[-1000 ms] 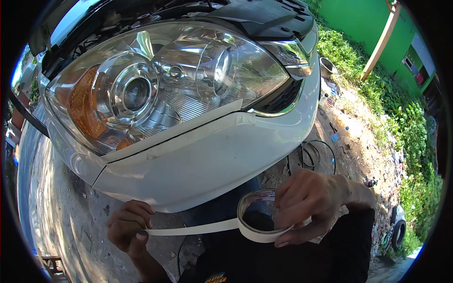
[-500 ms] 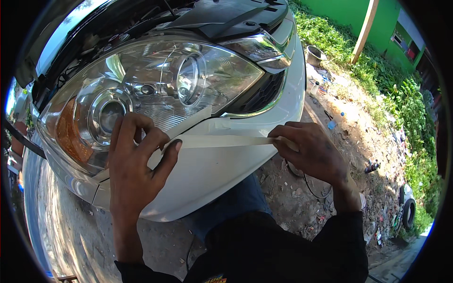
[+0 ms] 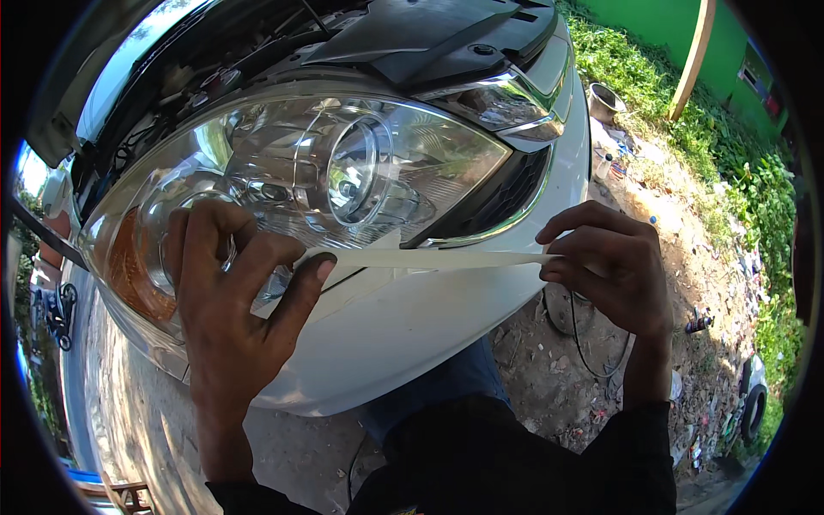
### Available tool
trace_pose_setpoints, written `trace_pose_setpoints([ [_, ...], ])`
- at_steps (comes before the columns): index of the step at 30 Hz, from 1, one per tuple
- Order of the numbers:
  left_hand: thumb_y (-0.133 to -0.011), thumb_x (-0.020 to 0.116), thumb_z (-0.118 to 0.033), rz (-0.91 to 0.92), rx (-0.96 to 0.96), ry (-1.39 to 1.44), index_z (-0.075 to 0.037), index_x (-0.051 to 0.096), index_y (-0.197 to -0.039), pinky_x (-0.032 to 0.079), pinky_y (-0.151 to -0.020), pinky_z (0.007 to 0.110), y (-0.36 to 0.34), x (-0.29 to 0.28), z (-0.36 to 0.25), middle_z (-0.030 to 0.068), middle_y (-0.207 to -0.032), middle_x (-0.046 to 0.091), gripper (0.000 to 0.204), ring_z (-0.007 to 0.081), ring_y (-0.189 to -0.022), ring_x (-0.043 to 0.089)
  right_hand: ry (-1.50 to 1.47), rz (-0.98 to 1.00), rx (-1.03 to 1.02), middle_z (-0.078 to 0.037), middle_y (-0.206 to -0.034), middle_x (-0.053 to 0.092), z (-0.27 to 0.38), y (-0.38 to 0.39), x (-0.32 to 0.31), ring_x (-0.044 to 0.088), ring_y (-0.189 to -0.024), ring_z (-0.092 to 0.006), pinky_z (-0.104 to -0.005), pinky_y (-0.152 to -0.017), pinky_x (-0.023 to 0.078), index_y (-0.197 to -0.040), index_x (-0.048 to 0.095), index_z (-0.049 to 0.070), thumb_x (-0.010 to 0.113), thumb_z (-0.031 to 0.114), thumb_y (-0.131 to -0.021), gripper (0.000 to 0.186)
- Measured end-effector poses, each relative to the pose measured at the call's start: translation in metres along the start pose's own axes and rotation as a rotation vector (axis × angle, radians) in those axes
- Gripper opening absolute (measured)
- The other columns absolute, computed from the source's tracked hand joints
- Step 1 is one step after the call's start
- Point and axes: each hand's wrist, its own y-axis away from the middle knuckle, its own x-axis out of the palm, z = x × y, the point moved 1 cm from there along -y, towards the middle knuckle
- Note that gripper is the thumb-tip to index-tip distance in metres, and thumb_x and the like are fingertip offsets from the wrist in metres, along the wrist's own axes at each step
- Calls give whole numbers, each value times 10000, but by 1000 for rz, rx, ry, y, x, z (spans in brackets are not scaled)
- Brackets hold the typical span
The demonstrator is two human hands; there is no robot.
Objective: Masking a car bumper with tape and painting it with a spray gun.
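Observation:
A strip of pale masking tape (image 3: 446, 259) is stretched between my hands, above the white bumper (image 3: 386, 330) of a car. My left hand (image 3: 245, 292) pinches one end between thumb and fingers, in front of the headlight (image 3: 292, 163). The other end is in the fingertips of my right hand (image 3: 609, 266), out past the bumper's edge. More tape (image 3: 390, 243) lies along the lower edge of the headlight, partly hidden behind the strip and my left hand. The clear headlight lens shows a round reflector and an orange section (image 3: 136, 266).
The car's hood stands raised over a black engine-bay cover (image 3: 429, 39). To the right lie littered dirt ground, a dark bottle (image 3: 699, 323), a tire (image 3: 755, 408) and a hollow round container (image 3: 604, 101). A black cable (image 3: 592, 360) curves over the ground. A motorcycle (image 3: 62, 313) shows at far left.
My right hand has moved right and slightly up, and its fingers are less curled. The tape strip between my hands is longer and more level. The view has shifted a little.

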Motion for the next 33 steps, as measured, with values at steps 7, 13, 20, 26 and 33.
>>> trace_pose_setpoints([
  [7, -725, 894, -237, 27, -110, -92, -114, 700, -830, 382, -780, 429, 26, -15, 16, 54, -916, 465, 252, 257, -903, 458, -15, 127, -31, -96, -1009, 743, 13, -36, 14, 755, -879, -213, -331, -760, 607, -973, 778, 41, 834, 35, -820, 163],
  [13, -747, 879, -253, -20, -239, -132, -109, 702, -836, 392, -781, 419, 62, -27, 41, 60, -925, 457, 245, 251, -916, 462, 100, 285, -153, -100, -1048, 728, 49, -62, 24, 766, -815, -227, -358, -705, 634, -1010, 765, 56, 840, 106, -836, 196],
  [20, -854, 769, -320, -146, -177, 5, -67, 666, -830, 361, -681, 405, 159, -70, 82, 55, -833, 441, 275, 256, -813, 452, 0, 536, -431, -53, -846, 708, 85, -62, 36, 728, -672, -152, -312, -593, 622, -1265, 713, 74, 859, 234, -839, 478],
  [26, -945, 708, -309, -412, -200, 75, -21, 601, -860, 314, -580, 360, 223, -75, 85, 47, -686, 417, 319, 250, -686, 450, -432, 749, -659, 16, -603, 673, 101, -52, 45, 693, -562, -110, -273, -500, 573, -1324, 676, 7, 856, 264, -857, 562],
  [33, -899, 753, -185, -289, -153, 57, -31, 595, -852, 371, -619, 373, 231, -74, 98, 58, -694, 459, 226, 245, -715, 465, 348, 728, -202, -58, -672, 710, 114, -34, 44, 687, -521, -196, -325, -496, 539, -1316, 655, 25, 852, 329, -852, 589],
])
